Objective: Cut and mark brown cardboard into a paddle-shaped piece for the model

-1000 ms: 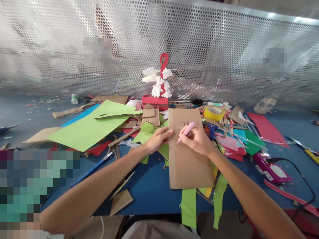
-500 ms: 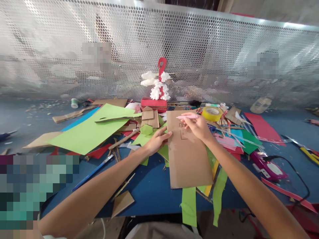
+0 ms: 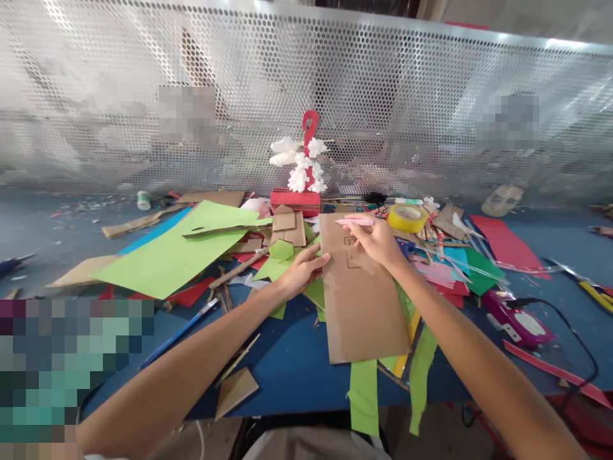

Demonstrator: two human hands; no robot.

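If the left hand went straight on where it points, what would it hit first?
Probably the brown cardboard sheet: the left hand is at its left edge, though whether it would go over or under is unclear.

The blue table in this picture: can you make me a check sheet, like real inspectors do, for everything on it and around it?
Surface: blue table, scattered with scraps.
Things in hand: cardboard sheet with dark lines drawn near its far end; pink pen at that end.
Clutter: big green sheet, yellow tape roll, red stand with white flower-like pieces; two green strips hang over the front edge.
Hands: left hand holds the cardboard's left edge; right hand grips the pen in its fingers. Whether the tip touches cardboard: cannot tell.
Cables: black cable plugged into a purple device, on the right.
Surroundings: perforated metal screen behind the table.
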